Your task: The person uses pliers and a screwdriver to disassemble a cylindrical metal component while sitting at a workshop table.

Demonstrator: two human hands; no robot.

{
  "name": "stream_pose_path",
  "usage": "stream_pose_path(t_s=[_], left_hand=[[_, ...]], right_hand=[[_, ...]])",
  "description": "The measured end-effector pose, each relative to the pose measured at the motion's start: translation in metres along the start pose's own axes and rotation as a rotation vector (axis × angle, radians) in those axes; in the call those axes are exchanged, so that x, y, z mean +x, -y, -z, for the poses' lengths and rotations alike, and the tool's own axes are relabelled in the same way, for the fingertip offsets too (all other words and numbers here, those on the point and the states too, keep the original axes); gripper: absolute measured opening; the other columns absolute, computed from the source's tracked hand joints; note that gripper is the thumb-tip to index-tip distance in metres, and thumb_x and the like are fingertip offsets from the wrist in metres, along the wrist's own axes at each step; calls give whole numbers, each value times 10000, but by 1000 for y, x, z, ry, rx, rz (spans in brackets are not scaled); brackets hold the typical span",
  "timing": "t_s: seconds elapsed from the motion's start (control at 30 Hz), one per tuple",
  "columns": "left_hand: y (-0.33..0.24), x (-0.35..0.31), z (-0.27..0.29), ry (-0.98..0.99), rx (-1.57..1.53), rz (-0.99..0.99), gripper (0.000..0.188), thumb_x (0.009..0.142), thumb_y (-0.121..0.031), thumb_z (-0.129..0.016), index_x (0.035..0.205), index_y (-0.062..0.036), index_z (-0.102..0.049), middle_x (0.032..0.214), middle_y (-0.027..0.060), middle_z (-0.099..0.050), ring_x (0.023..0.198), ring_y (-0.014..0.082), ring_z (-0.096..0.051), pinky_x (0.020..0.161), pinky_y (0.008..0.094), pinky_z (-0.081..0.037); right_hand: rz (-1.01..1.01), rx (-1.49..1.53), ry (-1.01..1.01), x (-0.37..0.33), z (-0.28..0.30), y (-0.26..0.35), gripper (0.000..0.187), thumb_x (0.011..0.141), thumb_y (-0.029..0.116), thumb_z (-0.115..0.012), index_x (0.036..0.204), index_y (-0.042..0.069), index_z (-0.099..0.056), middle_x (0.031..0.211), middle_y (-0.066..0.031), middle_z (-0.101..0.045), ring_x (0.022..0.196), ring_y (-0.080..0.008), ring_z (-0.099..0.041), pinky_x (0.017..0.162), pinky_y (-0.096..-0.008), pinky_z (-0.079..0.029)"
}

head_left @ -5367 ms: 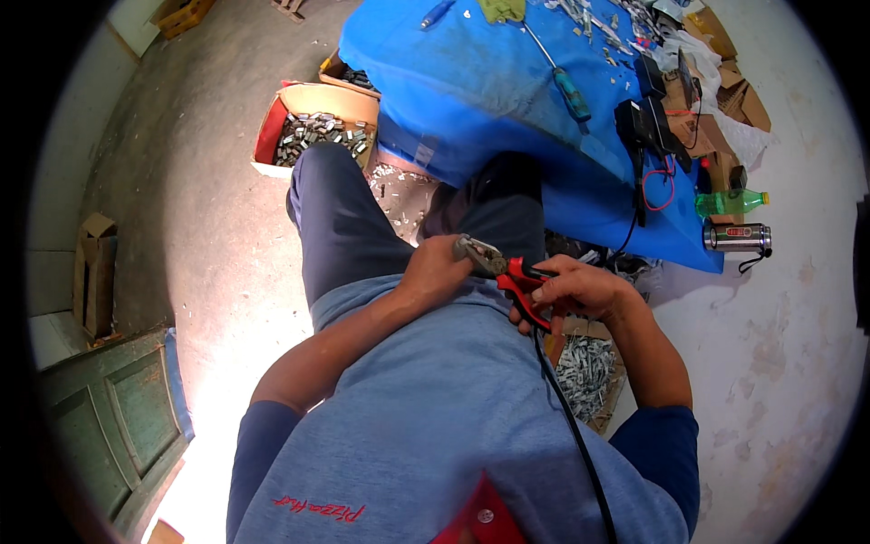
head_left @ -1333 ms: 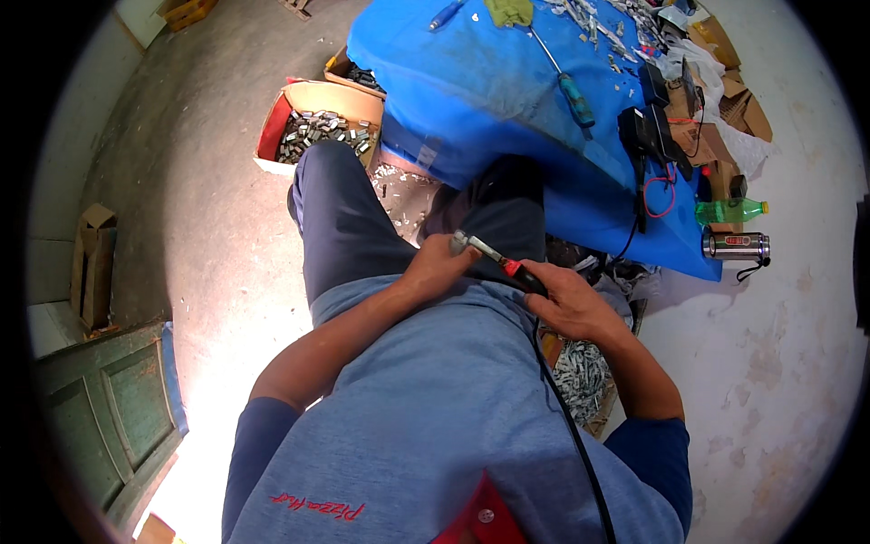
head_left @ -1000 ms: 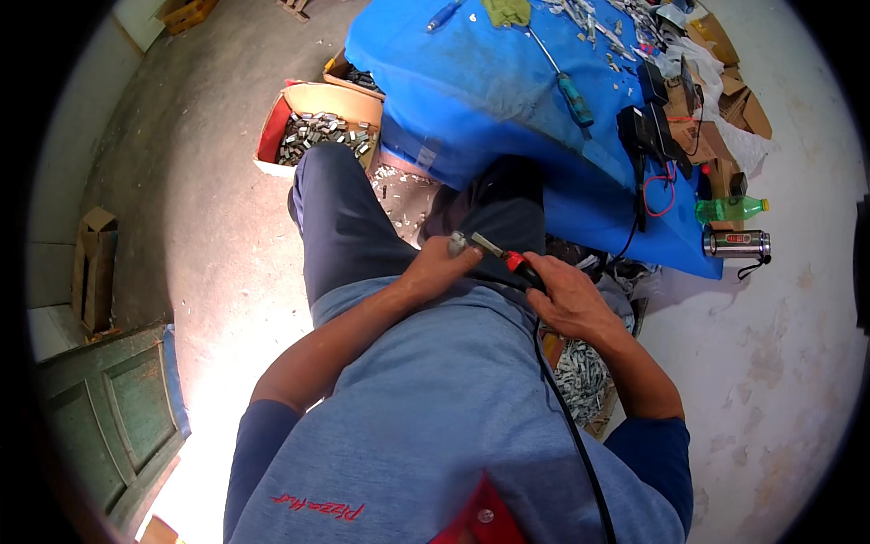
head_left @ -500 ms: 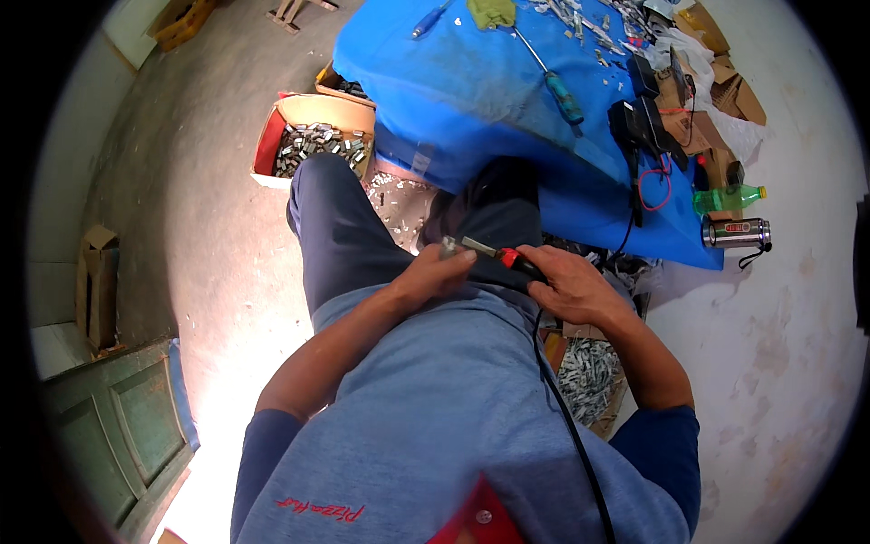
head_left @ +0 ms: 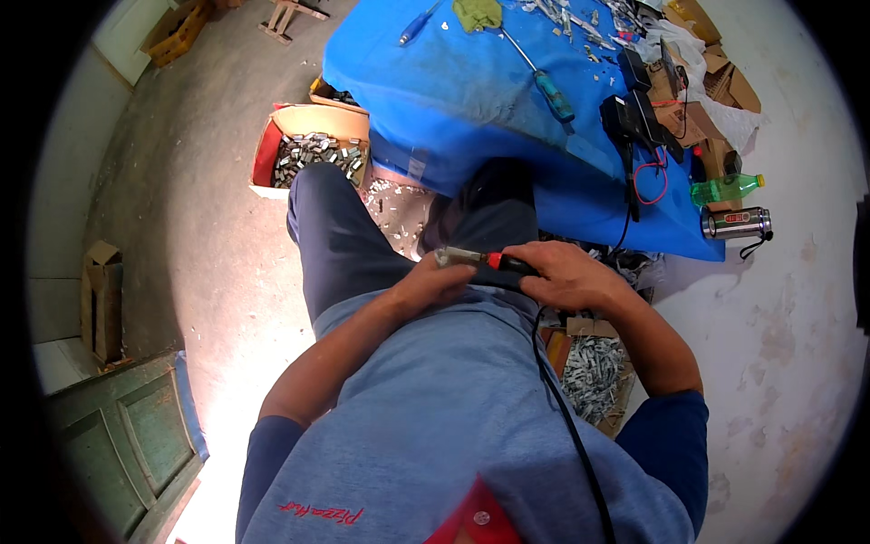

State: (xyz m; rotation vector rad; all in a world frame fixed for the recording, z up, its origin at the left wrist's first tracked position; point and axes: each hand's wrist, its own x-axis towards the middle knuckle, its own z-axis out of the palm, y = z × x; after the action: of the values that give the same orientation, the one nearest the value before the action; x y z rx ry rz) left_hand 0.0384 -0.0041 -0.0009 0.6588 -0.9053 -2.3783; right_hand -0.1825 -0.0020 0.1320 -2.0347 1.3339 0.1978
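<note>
Above my lap, my right hand [head_left: 573,277] is wrapped round the black handle of a soldering iron [head_left: 495,260] with a red collar and a broad metal barrel. Its black cord [head_left: 566,417] runs down over my shirt. My left hand [head_left: 430,282] pinches a small shiny metal piece [head_left: 442,257], partly hidden by the fingers. The iron's metal end meets or overlaps that piece; whether they touch I cannot tell.
A blue-covered table [head_left: 453,100] stands ahead, bearing a screwdriver [head_left: 553,95], a green cloth [head_left: 478,14] and metal scraps. A carton [head_left: 353,127] of small metal parts sits left; a box of silvery strips [head_left: 594,372] lies right. A green bottle [head_left: 728,189] and flask [head_left: 736,223] are farther right.
My right hand has moved slightly left, bringing the iron's metal end from a small gap right up to the piece in my left hand. The view has shifted a little.
</note>
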Motion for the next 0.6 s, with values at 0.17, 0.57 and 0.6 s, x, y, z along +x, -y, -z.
stream_pose_path(t_s=[0.17, 0.57, 0.6], left_hand=[[2, 1, 0, -37, 81, -10, 90, 927, -161, -609, 947, -73, -620, 623, -52, -450, 504, 37, -365, 443, 217, -256], [11, 8, -1, -299, 496, -200, 162, 939, -152, -592, 875, -42, -693, 642, -67, -526, 590, 33, -448, 513, 245, -369], [12, 9, 1, -331, 520, -213, 167, 938, -147, -588, 868, -41, -696, 645, -66, -531, 597, 35, -454, 524, 252, -378]], right_hand=[[-138, 190, 219, 3, 25, 16, 393, 804, 197, -522, 1145, 19, -604, 847, -199, -643, 855, -332, -645, 764, -426, -496], [-76, 149, 242, 1, 22, 12, 339, 801, 222, -534, 1047, -1, -600, 747, -196, -609, 741, -348, -606, 704, -444, -463], [-82, 164, 249, 1, 22, 13, 341, 803, 224, -536, 1050, -3, -599, 750, -199, -609, 742, -352, -602, 706, -447, -461]])
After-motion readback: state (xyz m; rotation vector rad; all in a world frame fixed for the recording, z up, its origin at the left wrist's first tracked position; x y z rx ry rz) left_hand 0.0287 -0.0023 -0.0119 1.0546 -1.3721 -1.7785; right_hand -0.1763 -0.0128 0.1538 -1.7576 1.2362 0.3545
